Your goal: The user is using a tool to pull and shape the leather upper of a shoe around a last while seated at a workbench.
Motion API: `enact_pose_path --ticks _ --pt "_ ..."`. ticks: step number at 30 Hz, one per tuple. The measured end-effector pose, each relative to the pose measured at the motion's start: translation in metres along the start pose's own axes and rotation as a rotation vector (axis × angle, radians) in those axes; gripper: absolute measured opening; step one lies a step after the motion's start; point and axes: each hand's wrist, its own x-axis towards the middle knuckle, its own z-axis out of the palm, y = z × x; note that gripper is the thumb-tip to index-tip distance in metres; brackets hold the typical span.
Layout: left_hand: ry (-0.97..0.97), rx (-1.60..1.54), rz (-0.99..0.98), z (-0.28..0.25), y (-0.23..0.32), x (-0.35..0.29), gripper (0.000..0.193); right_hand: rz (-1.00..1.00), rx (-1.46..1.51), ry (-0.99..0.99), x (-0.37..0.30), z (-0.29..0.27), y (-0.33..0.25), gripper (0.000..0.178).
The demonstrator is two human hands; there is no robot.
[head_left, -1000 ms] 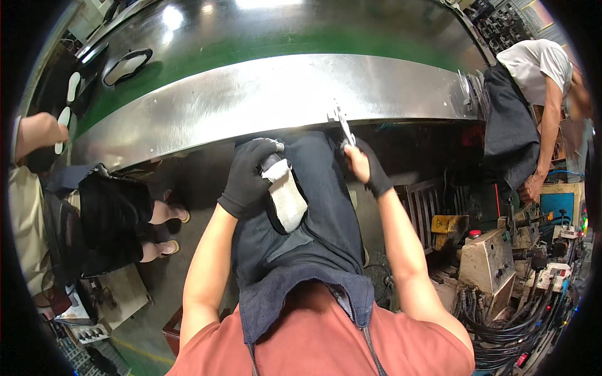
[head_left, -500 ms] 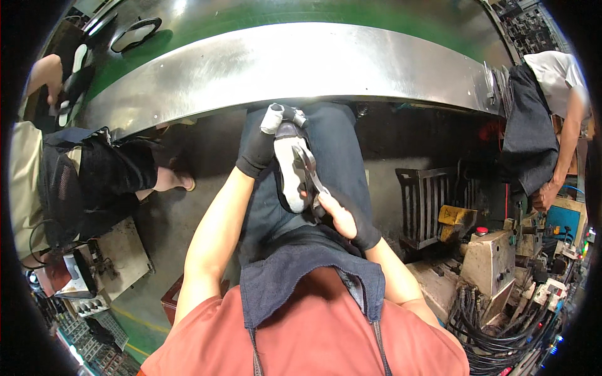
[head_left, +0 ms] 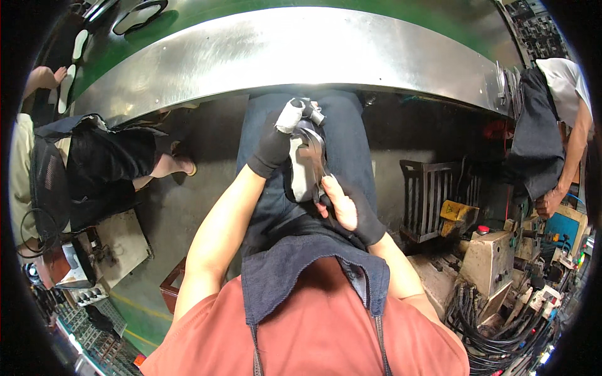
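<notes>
Over my lap is a shoe [head_left: 301, 182] with its whitish underside turned up. My left hand [head_left: 276, 141], in a black glove with white wrapping on the fingertips, is closed round its far end. A dark, thin, curved shoe sole [head_left: 318, 150] lies along the right side of that underside, partly covering it. My right hand [head_left: 348, 210], in a black fingerless glove, pinches the sole's near end between thumb and fingers. The shoe's upper is mostly hidden beneath, and so is the far tip under my left fingers.
A shiny metal ledge [head_left: 282, 53] crosses in front of my knees, with a green belt [head_left: 433, 28] behind it. Dark rimmed soles [head_left: 139, 19] and white pieces [head_left: 66, 88] lie at the far left. Co-workers sit at both sides. A slatted dark crate [head_left: 429, 200] and cabled machine [head_left: 492, 263] stand right.
The shoe and both hands have shifted slightly right. The sole now lies closer over the whitish underside, covering more of it. My left fingers have moved further across the far end.
</notes>
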Motion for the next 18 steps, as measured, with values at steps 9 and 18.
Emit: enact_pose_path --ticks 9,18 --pt "0.016 0.036 -0.056 -0.006 0.005 0.002 0.051 0.039 -0.402 0.331 0.011 0.03 -0.003 0.039" --pt "0.038 0.147 -0.044 -0.002 -0.003 0.011 0.05 -0.262 -0.503 0.452 0.036 0.021 0.039 0.039"
